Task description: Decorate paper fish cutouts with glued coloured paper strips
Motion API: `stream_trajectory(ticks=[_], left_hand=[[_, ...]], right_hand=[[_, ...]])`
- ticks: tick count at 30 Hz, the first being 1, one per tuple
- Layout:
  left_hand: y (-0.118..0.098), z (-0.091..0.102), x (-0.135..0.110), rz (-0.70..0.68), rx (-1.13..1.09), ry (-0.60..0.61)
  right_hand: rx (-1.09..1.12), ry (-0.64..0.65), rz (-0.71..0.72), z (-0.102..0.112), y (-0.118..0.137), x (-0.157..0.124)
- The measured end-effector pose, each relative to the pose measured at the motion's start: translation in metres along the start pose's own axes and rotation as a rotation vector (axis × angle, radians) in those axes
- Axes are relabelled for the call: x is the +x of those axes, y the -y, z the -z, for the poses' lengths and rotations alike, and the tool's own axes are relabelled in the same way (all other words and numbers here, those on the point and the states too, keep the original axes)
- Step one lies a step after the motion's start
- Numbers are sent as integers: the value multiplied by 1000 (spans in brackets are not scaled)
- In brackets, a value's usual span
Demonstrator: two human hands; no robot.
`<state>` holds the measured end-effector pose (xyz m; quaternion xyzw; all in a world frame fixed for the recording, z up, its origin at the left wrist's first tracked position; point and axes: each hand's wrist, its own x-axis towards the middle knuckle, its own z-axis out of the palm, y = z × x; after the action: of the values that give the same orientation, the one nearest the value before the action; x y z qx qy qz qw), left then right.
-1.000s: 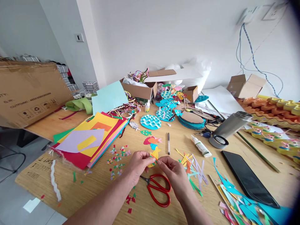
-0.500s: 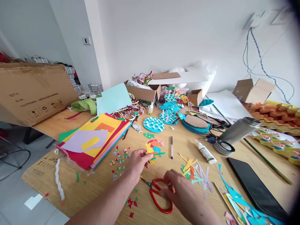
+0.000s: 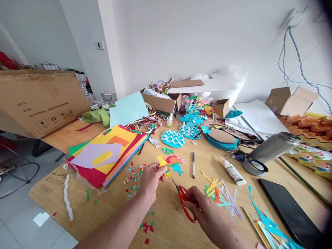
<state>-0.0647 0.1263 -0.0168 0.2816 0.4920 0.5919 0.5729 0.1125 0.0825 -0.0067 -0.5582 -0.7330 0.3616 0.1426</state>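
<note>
My left hand (image 3: 151, 178) is closed, thumb and fingers pinching a yellow paper fish (image 3: 162, 162) and thin paper strips whose green end (image 3: 173, 165) sticks out to the right. Behind and beside it lie red, orange and blue paper fish (image 3: 177, 168), partly covered; a striped yellow fish (image 3: 167, 174) shows just under the fingers. My right hand (image 3: 201, 204) grips red-handled scissors (image 3: 184, 204) by the loops. Their blades look closed, with the tip pointing up and left toward the fish, apart from the paper.
Paper scraps (image 3: 132, 176) lie left of my hands, coloured strips (image 3: 220, 192) to the right. Around them are a pen (image 3: 193, 165), a glue bottle (image 3: 233, 171), a black phone (image 3: 289, 211), a metal flask (image 3: 273, 148), coloured paper sheets (image 3: 103, 155) and wavy blue discs (image 3: 173, 138).
My right hand has lifted the scissors off the table and turned them, bringing the blades close to the left hand. The view has shifted slightly; the left hand still holds the yellow fish.
</note>
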Motion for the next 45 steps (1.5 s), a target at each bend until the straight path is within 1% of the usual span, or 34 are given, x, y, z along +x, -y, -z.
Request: stream_trajectory(ticks=[3,5,9,13,16,24,30,35,39,42,45], left_hand=[[0,-1,0,-23,-31,-14],[1,0,1,-35,-37,-24],[3,1,2,-52,-29,-35],[2,-1,0,-54,-15,-21],[1,-2,-3,-53,-11,-16],[0,-5,-5,-49,30,5],[2,-4,-4,-58,19,7],[1,1,1,-31,-120,-14],[-1,3,2,15,-248,8],[-2,3,2,39,-299,32],[-4,3,1,95,-326,73]], right_hand=[[183,-51,31,0,3,3],[204,-84,32,-1,7,4],[69,-160,33,-6,13,6],[-81,-225,66,-12,14,8],[-132,-252,78,-15,14,10],[-188,-299,116,-18,10,12],[-237,-319,155,-18,11,11],[-276,-344,117,-19,8,11],[-286,-332,98,-16,5,10],[-274,-311,92,-14,5,10],[-247,-290,110,-13,7,9]])
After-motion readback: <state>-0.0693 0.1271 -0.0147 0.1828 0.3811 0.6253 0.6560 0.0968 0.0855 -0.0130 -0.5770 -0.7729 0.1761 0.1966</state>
